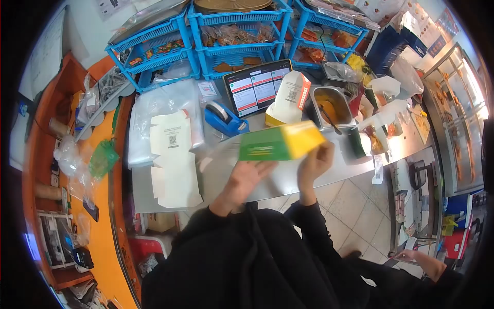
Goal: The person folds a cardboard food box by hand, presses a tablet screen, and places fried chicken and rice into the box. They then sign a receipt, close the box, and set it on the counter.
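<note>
A green and yellow cardboard food box, slightly blurred, is held up over the front of the metal counter. My right hand pinches its yellow end, fingers bent round the lower edge. Below the green side is my left hand, palm turned up and fingers stretched out, with the fingertips right at the box's bottom edge. Flat on the counter to the left lies an unfolded white box blank with a printed code. Behind the held box stands a white box with a raised flap.
A blue tape dispenser and a tablet stand behind the hands. To the right are a metal pan of orange sauce and filled food boxes. Blue tiered baskets line the back. Another person's hand shows at lower right.
</note>
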